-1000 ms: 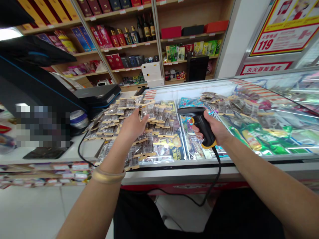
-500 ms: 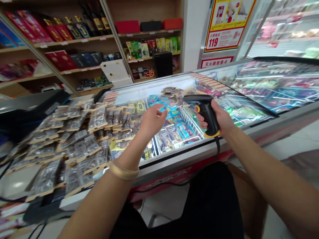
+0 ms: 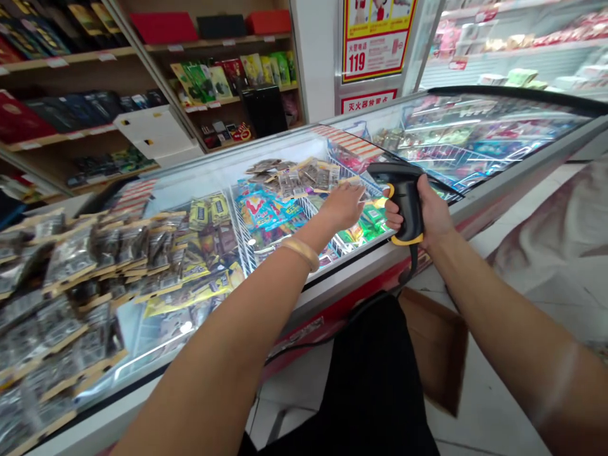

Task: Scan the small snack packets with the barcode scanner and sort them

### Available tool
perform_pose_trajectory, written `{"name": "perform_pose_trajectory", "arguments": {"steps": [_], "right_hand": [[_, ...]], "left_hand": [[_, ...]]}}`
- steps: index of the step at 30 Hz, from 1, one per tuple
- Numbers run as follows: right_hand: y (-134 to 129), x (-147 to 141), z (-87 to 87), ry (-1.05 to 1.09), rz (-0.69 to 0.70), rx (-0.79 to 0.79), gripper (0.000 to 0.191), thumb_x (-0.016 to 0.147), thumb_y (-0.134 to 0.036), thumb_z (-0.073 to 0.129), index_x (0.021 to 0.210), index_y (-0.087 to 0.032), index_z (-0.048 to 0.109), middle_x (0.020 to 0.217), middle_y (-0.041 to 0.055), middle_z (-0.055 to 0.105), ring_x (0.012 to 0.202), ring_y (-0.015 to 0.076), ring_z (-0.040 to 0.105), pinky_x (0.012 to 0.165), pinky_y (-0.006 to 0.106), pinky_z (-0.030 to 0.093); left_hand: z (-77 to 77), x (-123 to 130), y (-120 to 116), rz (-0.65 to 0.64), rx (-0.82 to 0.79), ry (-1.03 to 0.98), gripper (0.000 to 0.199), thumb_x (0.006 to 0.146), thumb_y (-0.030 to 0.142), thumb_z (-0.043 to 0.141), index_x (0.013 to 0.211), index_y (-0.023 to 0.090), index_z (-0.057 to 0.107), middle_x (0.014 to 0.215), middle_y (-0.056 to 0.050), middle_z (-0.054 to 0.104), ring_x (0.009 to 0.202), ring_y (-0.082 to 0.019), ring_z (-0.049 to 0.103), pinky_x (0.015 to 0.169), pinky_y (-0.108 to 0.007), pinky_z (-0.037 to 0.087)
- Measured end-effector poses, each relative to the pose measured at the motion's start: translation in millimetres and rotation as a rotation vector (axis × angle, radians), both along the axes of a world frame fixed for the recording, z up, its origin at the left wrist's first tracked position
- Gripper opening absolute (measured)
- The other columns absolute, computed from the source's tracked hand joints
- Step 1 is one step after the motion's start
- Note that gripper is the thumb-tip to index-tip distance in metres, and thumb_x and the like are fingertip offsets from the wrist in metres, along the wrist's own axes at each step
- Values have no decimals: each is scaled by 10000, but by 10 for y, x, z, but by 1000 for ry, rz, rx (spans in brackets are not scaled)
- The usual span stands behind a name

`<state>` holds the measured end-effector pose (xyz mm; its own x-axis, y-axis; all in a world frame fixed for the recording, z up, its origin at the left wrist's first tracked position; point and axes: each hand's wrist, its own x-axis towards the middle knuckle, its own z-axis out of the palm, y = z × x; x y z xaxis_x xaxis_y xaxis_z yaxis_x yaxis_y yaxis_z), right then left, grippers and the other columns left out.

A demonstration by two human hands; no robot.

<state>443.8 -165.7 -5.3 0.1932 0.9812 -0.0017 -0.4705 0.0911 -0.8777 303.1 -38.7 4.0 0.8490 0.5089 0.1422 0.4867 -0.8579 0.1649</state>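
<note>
In my right hand (image 3: 430, 212) is a black and yellow barcode scanner (image 3: 406, 206), its head pointing left. My left hand (image 3: 344, 206), with a gold bangle on the wrist, reaches over the glass-topped freezer, just left of the scanner. Its fingers are bent around the edge of a small clear packet with a tan strip (image 3: 351, 182). Beside that hand, a pile of similar packets (image 3: 308, 174) lies on the freezer glass. Many more brown-edged packets (image 3: 57, 316) are heaped at the left.
The freezer's front rail (image 3: 351, 275) runs diagonally in front of me. An open cardboard box (image 3: 434, 354) stands on the floor by my leg. Shelves of goods (image 3: 228, 44) and a red-yellow poster (image 3: 377, 41) are behind. The scanner's cable hangs down.
The view has turned right. My left hand has moved right, from above the blue packs to the packet beside the scanner. My right hand still holds the scanner.
</note>
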Motion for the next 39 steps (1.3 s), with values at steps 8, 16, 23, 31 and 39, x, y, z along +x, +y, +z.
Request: {"name": "perform_pose_trajectory", "arguments": {"steps": [8,16,23,31,39], "right_hand": [[23,-56,12,24,2,-10,607,914,-769,464,925,-188,640,627,2,522,449,108,432,419,242,405],[32,-84,25,15,17,-45,583,909,-762,489,922,-197,632,631,5,529,456,116,446,422,252,406],[7,-82,36,-1,35,-17,562,899,-735,545,935,-185,656,635,-1,523,454,97,440,420,231,406],[303,-1029,176,43,233,-124,560,902,-732,535,977,-187,642,609,-6,523,450,110,446,410,223,399],[466,-1739,151,-72,491,-321,538,940,-674,528,1009,-154,646,578,0,565,419,112,489,383,205,413]], "left_hand": [[20,-203,-62,170,-184,-198,182,902,237,639,1030,183,757,1048,-79,769,1019,-230,702,951,-330,501],[121,-174,-137,492,-423,-271,819,589,237,941,1296,120,546,1243,-194,680,1154,-327,654,963,-385,492],[73,-601,-121,338,-699,-541,338,733,193,784,1043,139,660,1019,-85,740,949,-216,677,906,-359,517],[76,-1945,185,601,-738,-968,187,822,274,638,968,169,690,838,-39,705,826,-198,656,831,-348,523],[-172,-2520,233,888,-340,-818,136,875,295,552,817,189,615,713,-22,596,719,-199,573,738,-330,476]]}}
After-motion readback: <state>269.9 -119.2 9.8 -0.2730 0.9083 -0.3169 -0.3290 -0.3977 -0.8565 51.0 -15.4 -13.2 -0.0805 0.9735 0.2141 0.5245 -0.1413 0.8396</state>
